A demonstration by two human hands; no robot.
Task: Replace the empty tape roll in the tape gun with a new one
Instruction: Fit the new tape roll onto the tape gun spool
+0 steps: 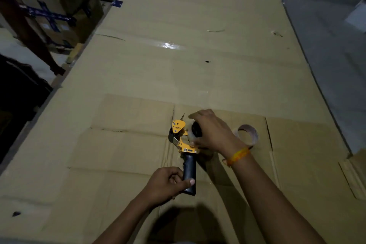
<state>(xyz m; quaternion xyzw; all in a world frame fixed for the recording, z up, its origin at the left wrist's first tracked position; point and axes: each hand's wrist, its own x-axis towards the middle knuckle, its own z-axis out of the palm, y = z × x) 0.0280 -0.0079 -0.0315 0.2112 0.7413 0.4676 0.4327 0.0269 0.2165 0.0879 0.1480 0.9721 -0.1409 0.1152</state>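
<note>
At the far left only stacked boxes (pixel 49 12) stand beside the cardboard-covered surface (pixel 198 65); the work itself sits near its front edge. The left hand (pixel 168 182) comes in low from below, fingers curled and thumb laid across the black handle, its grip closed firmly on the tape gun (pixel 185 144), which lies with its handle pointing back toward the person and its yellow frame and blade end pointing away. Just right of the frame, the right hand (pixel 210 130) reaches over from the right side, wrist bent down and fingers cupped over a clear tape roll (pixel 193 132) at the gun's hub — its grip is wrapped around that roll, apparently pressing it onto the spindle. Whether the roll is fully seated cannot be told, since the hand covers most of it. Farther right, just beyond the right wrist, a bare cardboard ring (pixel 247 134) lies on the surface, apart from the gun; it looks like the empty core, so the removal step seems done. By this reading the task is past its midpoint: the new roll is going on, and what is likely left is seating it and threading the tape end through the roller and under the blade — none of that shows yet.
</note>
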